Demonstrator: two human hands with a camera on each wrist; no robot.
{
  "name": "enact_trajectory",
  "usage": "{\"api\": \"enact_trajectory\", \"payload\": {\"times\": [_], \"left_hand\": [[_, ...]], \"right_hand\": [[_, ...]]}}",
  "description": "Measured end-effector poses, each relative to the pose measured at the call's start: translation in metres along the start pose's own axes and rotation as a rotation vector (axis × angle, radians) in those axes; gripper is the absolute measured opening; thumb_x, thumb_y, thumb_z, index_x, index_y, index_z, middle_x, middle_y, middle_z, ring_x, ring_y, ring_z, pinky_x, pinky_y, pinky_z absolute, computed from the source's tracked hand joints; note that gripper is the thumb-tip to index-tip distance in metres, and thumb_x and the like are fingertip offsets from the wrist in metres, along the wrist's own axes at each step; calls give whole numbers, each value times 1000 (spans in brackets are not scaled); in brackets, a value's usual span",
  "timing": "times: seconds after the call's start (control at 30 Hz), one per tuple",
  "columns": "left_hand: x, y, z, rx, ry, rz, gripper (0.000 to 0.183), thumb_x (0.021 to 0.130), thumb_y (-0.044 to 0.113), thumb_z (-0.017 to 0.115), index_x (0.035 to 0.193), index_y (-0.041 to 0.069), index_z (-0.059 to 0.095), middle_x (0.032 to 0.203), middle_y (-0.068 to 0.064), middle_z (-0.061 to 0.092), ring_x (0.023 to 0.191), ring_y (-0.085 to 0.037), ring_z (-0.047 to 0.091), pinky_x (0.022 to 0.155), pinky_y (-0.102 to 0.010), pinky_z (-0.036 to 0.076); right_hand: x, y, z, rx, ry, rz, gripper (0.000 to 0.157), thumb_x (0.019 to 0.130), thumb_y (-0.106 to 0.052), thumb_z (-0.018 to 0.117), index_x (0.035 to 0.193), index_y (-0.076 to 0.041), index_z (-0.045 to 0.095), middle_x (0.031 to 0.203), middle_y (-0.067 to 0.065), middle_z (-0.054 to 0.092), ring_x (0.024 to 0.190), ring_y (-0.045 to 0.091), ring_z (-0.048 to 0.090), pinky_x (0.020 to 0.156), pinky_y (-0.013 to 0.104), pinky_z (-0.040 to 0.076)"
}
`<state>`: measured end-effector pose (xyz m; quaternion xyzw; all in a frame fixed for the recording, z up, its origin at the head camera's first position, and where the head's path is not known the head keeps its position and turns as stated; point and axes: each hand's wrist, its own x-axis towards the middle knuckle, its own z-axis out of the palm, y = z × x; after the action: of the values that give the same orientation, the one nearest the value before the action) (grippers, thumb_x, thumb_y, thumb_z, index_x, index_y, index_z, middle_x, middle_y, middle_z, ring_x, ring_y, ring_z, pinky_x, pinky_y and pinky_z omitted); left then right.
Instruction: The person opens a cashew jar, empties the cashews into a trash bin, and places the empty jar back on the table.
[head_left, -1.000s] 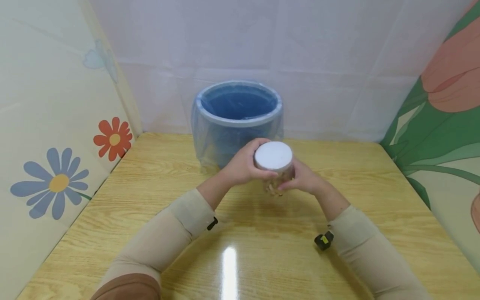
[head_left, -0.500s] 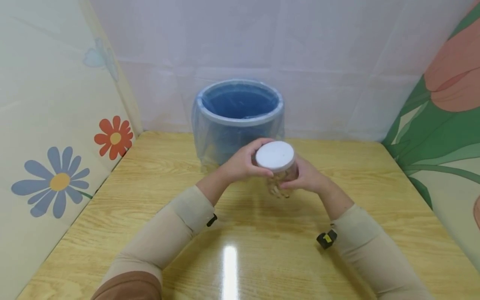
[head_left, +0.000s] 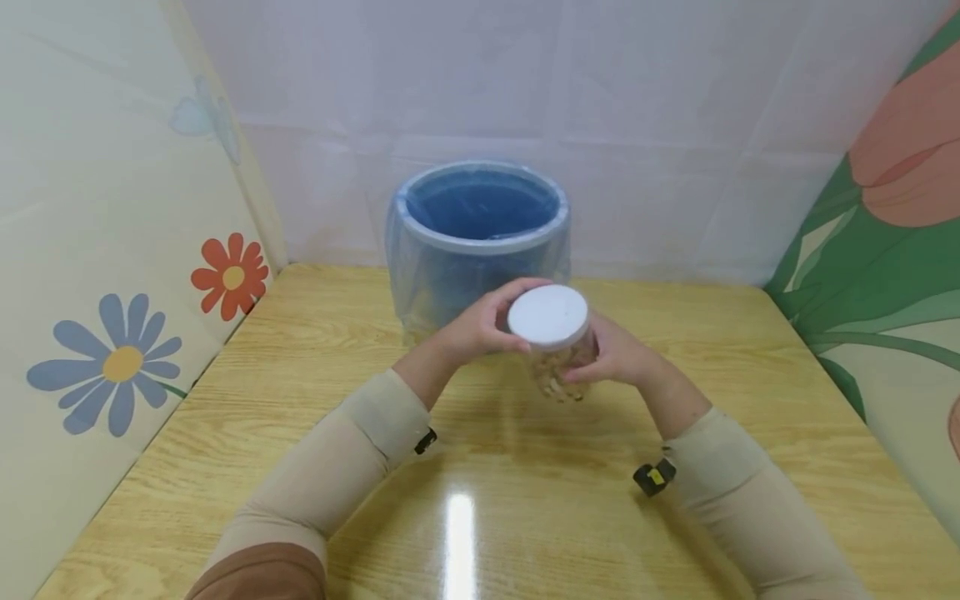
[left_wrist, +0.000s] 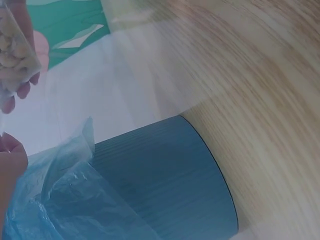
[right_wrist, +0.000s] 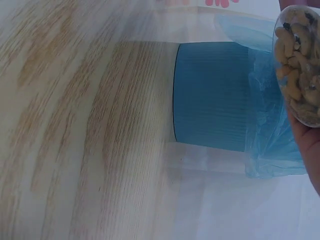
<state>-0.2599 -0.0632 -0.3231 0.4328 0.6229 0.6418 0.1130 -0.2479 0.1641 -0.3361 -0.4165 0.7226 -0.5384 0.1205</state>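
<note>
A clear jar of cashews (head_left: 551, 375) with a white lid (head_left: 549, 316) is held above the table in the head view. My left hand (head_left: 480, 327) curls round the lid's left side, thumb at the near rim and fingers behind. The right hand (head_left: 618, 350) grips the jar body from the right, its thumb across the front. In the right wrist view the jar's base (right_wrist: 299, 67) shows cashews pressed against it. At the left wrist view's edge, the left hand (left_wrist: 10, 162) is partly visible beside the jar (left_wrist: 15, 55); the lid is outside that frame.
Behind the hands stands a blue bin (head_left: 480, 267) lined with a thin blue bag, its mouth facing up. The wood-grain table (head_left: 337, 308) meets a white backdrop and flower-printed side panels. A black wrist camera (head_left: 654, 477) sits under the right cuff.
My left thumb has slid back from the lid's front toward its left side. The jar has shifted slightly to the right, and more of its body shows under the lid.
</note>
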Motion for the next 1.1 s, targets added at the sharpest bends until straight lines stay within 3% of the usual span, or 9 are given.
{"api": "enact_trajectory", "payload": {"times": [0.17, 0.47, 0.63, 0.8, 1.0, 1.1], "left_hand": [[-1, -1, 3, -48, -27, 27, 116, 56, 51, 82, 137, -7, 25, 133, -27, 37, 120, -30, 41, 102, -42, 36], [-2, -1, 12, 59, 82, 44, 115, 50, 53, 83, 135, -4, 31, 130, -24, 42, 117, -30, 44, 102, -40, 36], [-2, -2, 14, 82, 144, 46, 95, 57, 23, 81, 134, -3, 33, 131, -23, 42, 117, -32, 44, 102, -39, 35], [-1, -1, 18, 142, 247, -12, 84, 60, -1, 76, 134, 2, 36, 129, -19, 46, 116, -30, 46, 101, -38, 36], [2, -4, 21, 253, 333, -96, 83, 63, 5, 80, 134, 13, 38, 127, -10, 49, 114, -23, 48, 98, -37, 39], [2, -4, 19, 263, 331, -110, 84, 64, 8, 79, 136, 16, 36, 129, -8, 47, 115, -22, 47, 98, -38, 39]], "right_hand": [[1, -1, 2, 30, -41, -35, 89, 66, -3, 76, 137, 4, 23, 132, 20, 38, 120, 26, 41, 103, 40, 35], [3, 0, 3, 25, -42, -75, 89, 64, 0, 76, 136, 5, 24, 130, 19, 38, 119, 25, 41, 104, 37, 34], [5, -1, 4, -21, 11, -65, 89, 62, 5, 76, 136, 3, 25, 130, 17, 39, 118, 26, 39, 104, 39, 32], [6, 0, 4, -91, 94, -24, 87, 63, 3, 77, 135, 0, 29, 129, 16, 42, 118, 27, 40, 104, 44, 31], [6, 4, 5, -81, 157, 30, 88, 65, 2, 78, 137, -2, 27, 131, 15, 41, 120, 28, 40, 104, 43, 33], [7, 4, 3, -93, 172, 45, 90, 65, -1, 80, 138, -5, 27, 132, 12, 41, 121, 27, 39, 104, 43, 33]]}}
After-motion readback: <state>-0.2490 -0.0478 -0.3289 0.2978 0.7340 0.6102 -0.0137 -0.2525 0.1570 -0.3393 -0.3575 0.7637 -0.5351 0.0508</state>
